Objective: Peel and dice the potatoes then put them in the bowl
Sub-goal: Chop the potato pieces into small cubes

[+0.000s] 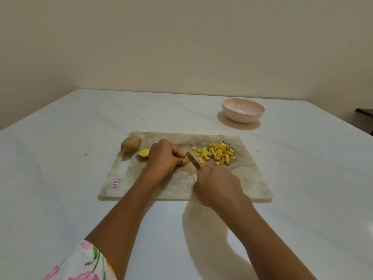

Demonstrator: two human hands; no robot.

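Note:
On the marbled cutting board (238, 184) my left hand (164, 156) holds down a small yellow potato piece (187, 158) with curled fingers. My right hand (217, 184) grips a knife (193, 160) by its orange handle, the blade lying against that piece. A heap of yellow potato dice (219, 153) lies on the board's right part. A peeled potato half (144, 153) and a whole unpeeled potato (131, 146) sit at the board's left end. The pink bowl (243, 112) stands beyond the board to the right and looks empty.
Everything rests on a white table (60, 158) against a cream wall. A sticker (116, 183) marks the board's near left corner. A few crumbs lie on the table left of the board. A dark object (365, 112) shows at the far right edge.

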